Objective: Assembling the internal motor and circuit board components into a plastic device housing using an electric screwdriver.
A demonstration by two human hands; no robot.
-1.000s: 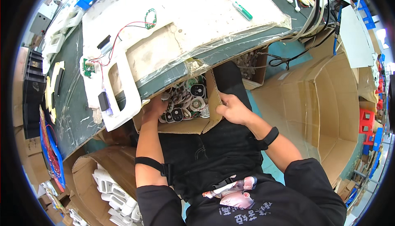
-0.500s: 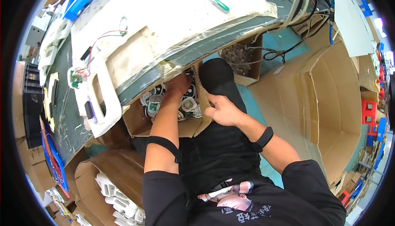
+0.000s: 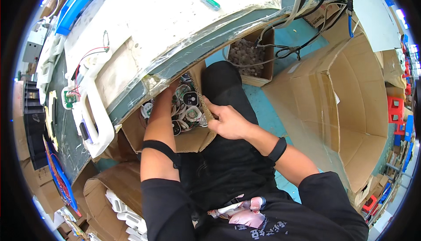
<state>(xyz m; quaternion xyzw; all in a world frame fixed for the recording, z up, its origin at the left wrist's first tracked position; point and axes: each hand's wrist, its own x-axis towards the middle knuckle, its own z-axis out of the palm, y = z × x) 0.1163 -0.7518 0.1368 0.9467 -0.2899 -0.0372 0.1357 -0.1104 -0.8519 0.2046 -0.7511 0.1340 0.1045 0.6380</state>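
My left hand (image 3: 169,95) has pushed deeper into the cardboard box (image 3: 193,138) on my lap, under the desk (image 3: 175,26) edge, among the round parts (image 3: 189,105); I cannot tell what its grip has closed on. My right hand (image 3: 226,122) now pinches the box's near wall, steadying it.

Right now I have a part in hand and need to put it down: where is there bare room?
The pale sheet on the bench is mostly bare between the green pen and the red wires. The big open carton on the right looks empty. Crowded: the small box of round parts, where the left hand reaches in and the right hand grips its wall.
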